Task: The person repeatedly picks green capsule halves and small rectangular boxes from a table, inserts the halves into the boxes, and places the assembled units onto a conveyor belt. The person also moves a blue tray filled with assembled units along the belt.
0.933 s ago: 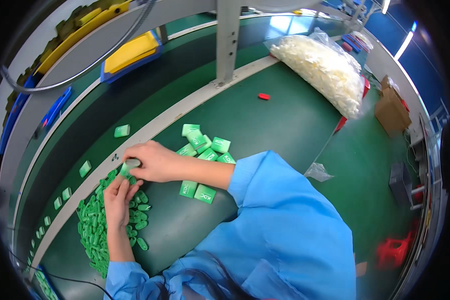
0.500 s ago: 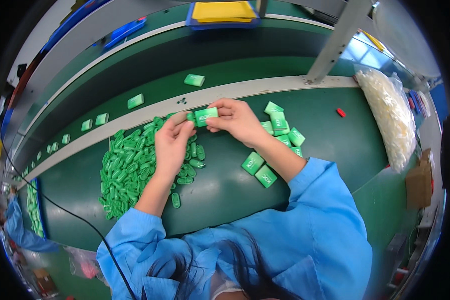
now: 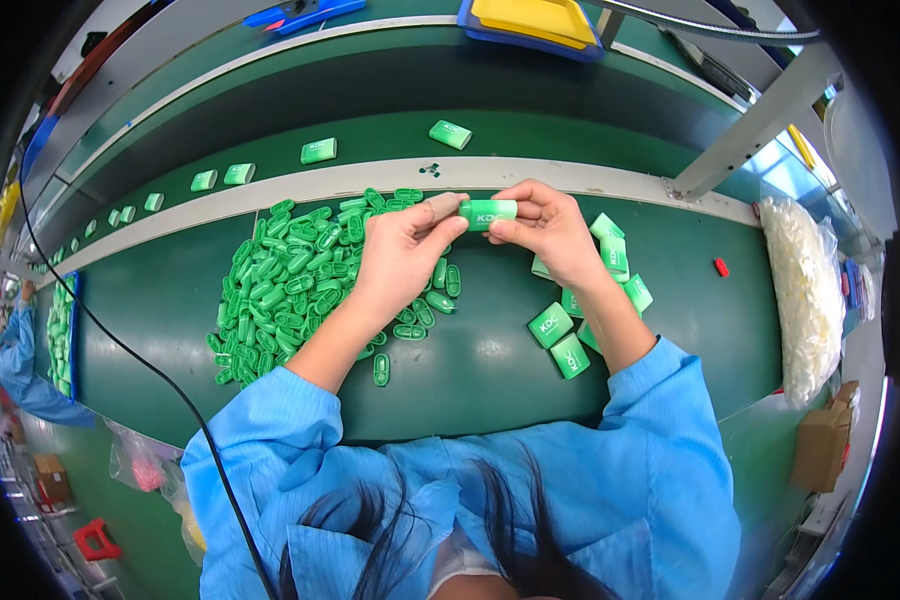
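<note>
My right hand (image 3: 550, 235) pinches a small flat case (image 3: 492, 215), shaded from green to pale green with white print, between thumb and fingers. At the case's left end, the closed thumb and fingers of my left hand (image 3: 405, 250) press on a green end cap, mostly hidden by the fingertips. Left of and beneath my left forearm spreads a large heap of loose oval green caps (image 3: 285, 290). Beside and partly under my right forearm lie several similar green cases (image 3: 570, 355).
Beyond a pale rail (image 3: 560, 174), a row of green cases (image 3: 319, 151) lies on a dark green belt. A bag of whitish pieces (image 3: 805, 300) rests at the right, near a small red piece (image 3: 721, 267). A black cable (image 3: 160, 375) crosses the left side; a co-worker's blue sleeve (image 3: 30, 370) shows far left.
The gap between cap and case has closed, with my left fingers now against the case's end. The whole view has shifted, so the table's contents appear farther right.
</note>
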A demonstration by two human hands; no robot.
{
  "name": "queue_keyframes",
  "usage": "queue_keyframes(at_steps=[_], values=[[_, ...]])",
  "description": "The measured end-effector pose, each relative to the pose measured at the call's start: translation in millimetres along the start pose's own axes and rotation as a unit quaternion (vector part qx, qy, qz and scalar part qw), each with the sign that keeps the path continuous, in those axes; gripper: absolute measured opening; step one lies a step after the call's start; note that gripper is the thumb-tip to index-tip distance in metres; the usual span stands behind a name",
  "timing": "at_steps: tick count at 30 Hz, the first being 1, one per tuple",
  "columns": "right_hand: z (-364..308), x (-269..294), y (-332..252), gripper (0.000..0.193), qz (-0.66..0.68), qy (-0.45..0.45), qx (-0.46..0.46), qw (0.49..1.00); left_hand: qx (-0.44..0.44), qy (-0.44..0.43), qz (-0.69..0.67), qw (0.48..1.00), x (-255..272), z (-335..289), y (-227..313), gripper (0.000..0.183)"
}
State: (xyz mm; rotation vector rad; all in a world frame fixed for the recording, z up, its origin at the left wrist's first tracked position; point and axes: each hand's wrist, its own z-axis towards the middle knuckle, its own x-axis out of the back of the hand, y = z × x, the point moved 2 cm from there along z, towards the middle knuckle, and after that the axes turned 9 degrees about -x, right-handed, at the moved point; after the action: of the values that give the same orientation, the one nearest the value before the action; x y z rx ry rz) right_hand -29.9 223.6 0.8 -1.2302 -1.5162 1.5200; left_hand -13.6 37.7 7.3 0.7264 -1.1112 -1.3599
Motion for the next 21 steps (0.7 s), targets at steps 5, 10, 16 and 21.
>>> queue_keyframes(at_steps=[5, 10, 16, 21], values=[[0, -3, 1, 0.022, -0.042, 0.015, 0.016, 0.999, -0.01, 0.006, 0.103, 0.995, 0, -2, 4, 0.026], [-3, -6, -5, 0.021, -0.071, 0.036, 0.023, 0.997, -0.025, 0.009, 0.118, 0.993, -1, -3, 4, 0.027], [-8, -15, -7, 0.021, -0.155, 0.098, 0.058, 0.981, -0.167, 0.049, 0.215, 0.961, -15, -14, 9, 0.031], [-5, -22, -9, 0.022, -0.249, 0.148, 0.098, 0.952, -0.07, 0.008, 0.2, 0.977, -14, -11, 2, 0.036]])
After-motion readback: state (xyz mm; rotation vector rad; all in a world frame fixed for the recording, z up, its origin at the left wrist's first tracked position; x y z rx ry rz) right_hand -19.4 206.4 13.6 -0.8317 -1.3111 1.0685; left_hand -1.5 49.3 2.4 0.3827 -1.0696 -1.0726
